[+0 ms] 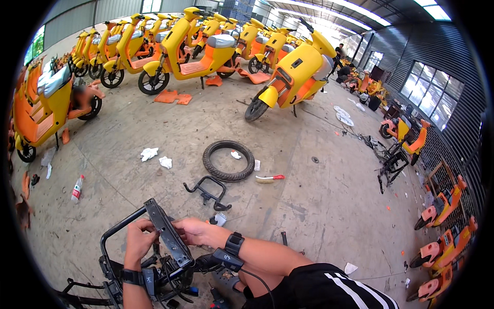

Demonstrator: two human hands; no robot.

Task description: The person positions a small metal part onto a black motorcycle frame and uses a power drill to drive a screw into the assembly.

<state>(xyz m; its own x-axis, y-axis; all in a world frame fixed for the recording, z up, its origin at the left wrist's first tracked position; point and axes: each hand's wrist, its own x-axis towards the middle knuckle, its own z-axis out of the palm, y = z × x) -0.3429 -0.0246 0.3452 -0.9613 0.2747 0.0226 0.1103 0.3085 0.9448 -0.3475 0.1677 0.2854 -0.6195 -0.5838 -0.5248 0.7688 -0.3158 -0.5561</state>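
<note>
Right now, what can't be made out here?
Head view: anything the left hand or right hand pinches, hidden by hands and metal plate.
Head view: rest of the black frame, cut off by the lower edge.
Head view: what the distant standing person holds, too small.

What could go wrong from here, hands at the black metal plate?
1. Scrape: left hand and right hand sit close to the black metal plate; its edges could nick fingers.
2. Snag: the cable from the black box might catch on the black tubular frame.
3. Trip: the tire and black tubular bracket lie loose on the floor.
</note>
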